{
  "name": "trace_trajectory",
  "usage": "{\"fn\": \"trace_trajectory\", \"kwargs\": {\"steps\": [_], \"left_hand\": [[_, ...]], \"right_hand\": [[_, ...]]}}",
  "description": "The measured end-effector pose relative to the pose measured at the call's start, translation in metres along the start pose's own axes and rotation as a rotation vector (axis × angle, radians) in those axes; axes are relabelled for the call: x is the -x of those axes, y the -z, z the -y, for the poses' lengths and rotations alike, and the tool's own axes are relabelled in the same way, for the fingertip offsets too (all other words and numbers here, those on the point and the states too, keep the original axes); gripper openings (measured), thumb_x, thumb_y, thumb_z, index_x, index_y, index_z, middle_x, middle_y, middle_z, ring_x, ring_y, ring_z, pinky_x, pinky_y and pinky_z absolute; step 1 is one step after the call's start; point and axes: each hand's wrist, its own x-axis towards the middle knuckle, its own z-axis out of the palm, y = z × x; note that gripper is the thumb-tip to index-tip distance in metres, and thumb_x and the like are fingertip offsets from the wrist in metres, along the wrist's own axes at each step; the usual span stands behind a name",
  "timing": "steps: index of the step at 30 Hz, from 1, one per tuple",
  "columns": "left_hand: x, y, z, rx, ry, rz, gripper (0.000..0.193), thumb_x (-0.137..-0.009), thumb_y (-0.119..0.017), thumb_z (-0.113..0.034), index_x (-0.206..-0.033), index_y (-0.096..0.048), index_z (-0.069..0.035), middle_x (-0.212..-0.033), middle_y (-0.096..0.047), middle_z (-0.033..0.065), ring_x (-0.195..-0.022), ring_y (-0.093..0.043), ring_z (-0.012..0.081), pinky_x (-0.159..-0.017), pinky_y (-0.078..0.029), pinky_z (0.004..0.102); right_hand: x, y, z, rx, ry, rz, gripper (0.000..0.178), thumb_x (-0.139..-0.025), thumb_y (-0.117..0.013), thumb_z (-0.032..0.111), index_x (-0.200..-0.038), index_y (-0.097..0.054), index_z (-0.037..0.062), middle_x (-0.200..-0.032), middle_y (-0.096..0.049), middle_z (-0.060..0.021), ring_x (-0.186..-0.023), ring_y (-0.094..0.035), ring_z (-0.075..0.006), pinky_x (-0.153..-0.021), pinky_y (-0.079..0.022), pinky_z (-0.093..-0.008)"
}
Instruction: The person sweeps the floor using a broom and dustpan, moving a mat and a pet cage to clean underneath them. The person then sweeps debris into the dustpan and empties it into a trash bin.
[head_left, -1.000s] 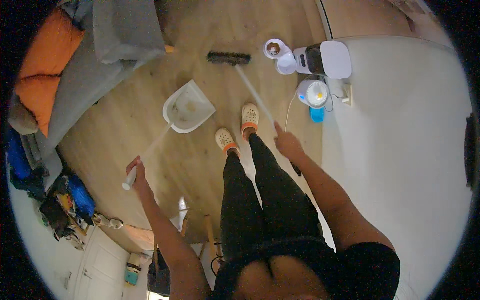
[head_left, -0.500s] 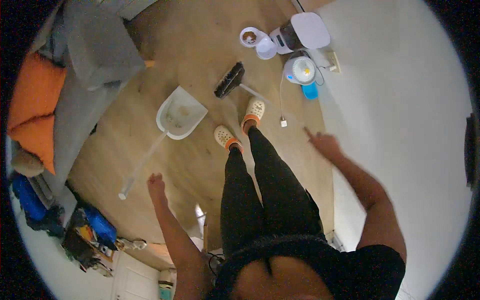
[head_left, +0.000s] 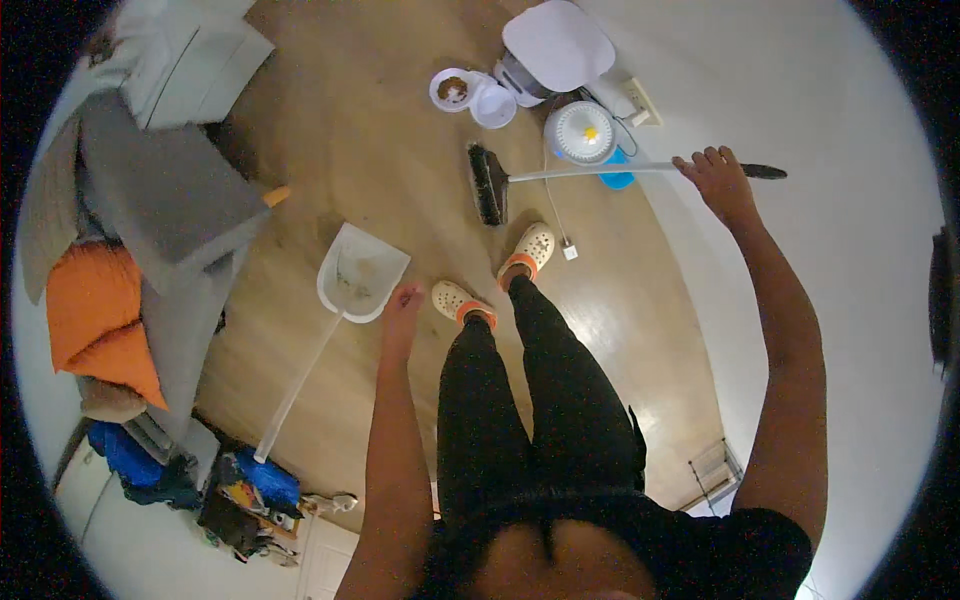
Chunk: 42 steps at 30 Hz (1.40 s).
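Note:
My right hand [head_left: 722, 185], out at the right by the wall, is closed around the pale handle of a broom [head_left: 600, 171]. The handle lies nearly level across the view, its dark grip end sticking out past my hand. Its black bristle head [head_left: 488, 185] is above my feet, at the left end. My left hand [head_left: 403, 308], fingers curled in, appears to hold nothing. It overlaps the right lower rim of a white dustpan [head_left: 378, 262]; whether it touches cannot be told. Some debris lies in the pan, and its long pale handle [head_left: 300, 390] slants toward the lower left.
Round bowls [head_left: 492, 104], one with brown food, a white feeder [head_left: 558, 45] and a white round dispenser [head_left: 583, 133] with a cable stand by the right wall. A grey sofa [head_left: 170, 170] with an orange cushion [head_left: 97, 310] fills the left. My cream clogs [head_left: 535, 246] are on the floor.
My right hand has moved up and outward, and the broom handle has swung to nearly level. My left hand has come up and right, toward the dustpan. The whole view has turned somewhat.

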Motion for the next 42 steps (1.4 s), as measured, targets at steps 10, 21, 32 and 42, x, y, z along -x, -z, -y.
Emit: {"fn": "trace_trajectory", "kwargs": {"steps": [10, 21, 32, 42], "left_hand": [[-0.066, -0.120, -0.098, -0.070, -0.118, 0.138, 0.022, -0.082, -0.056, -0.021, -0.088, -0.058, 0.000, -0.077, -0.057, 0.0016, -0.072, -0.049, 0.0086, -0.070, -0.040, 0.0238], [-0.272, -0.208, -0.192, -0.493, -0.740, -0.020, 0.052, -0.072, -0.064, -0.031, -0.103, -0.045, 0.006, -0.103, -0.045, 0.0211, -0.094, -0.046, 0.0332, -0.083, -0.037, 0.0381], [-0.377, -0.240, -0.262, -0.469, -0.753, 0.055, 0.075, -0.058, -0.075, -0.031, -0.111, -0.039, 0.010, -0.109, -0.044, 0.0237, -0.095, -0.050, 0.0342, -0.079, -0.044, 0.0399], [-0.371, -0.221, -0.274, -0.247, -0.575, 0.158, 0.071, -0.070, -0.068, -0.030, -0.122, -0.030, 0.000, -0.111, -0.045, 0.0131, -0.101, -0.047, 0.0231, -0.079, -0.043, 0.0345]], "right_hand": [[-0.014, -0.015, -0.006, -0.084, -0.248, -0.127, 0.033, -0.077, -0.048, 0.012, -0.110, -0.050, 0.0138, -0.103, -0.052, -0.0057, -0.101, -0.047, -0.0223, -0.092, -0.032, -0.0401], [-0.183, -0.101, 0.077, -1.455, -1.170, -0.391, 0.035, -0.083, -0.050, 0.034, -0.090, -0.052, 0.0000, -0.072, -0.058, -0.0103, -0.059, -0.058, -0.0182, -0.057, -0.047, -0.0302], [-0.262, -0.152, 0.074, -1.425, -1.264, -0.397, 0.039, -0.085, -0.043, 0.038, -0.088, -0.048, -0.0003, -0.090, -0.056, -0.0259, -0.082, -0.053, -0.0446, -0.072, -0.041, -0.0485], [-0.254, -0.081, 0.076, -1.332, -1.171, -0.838, 0.031, -0.086, -0.047, 0.031, -0.079, -0.043, 0.0010, -0.066, -0.050, -0.0191, -0.064, -0.051, -0.0339, -0.060, -0.040, -0.0392]]}}
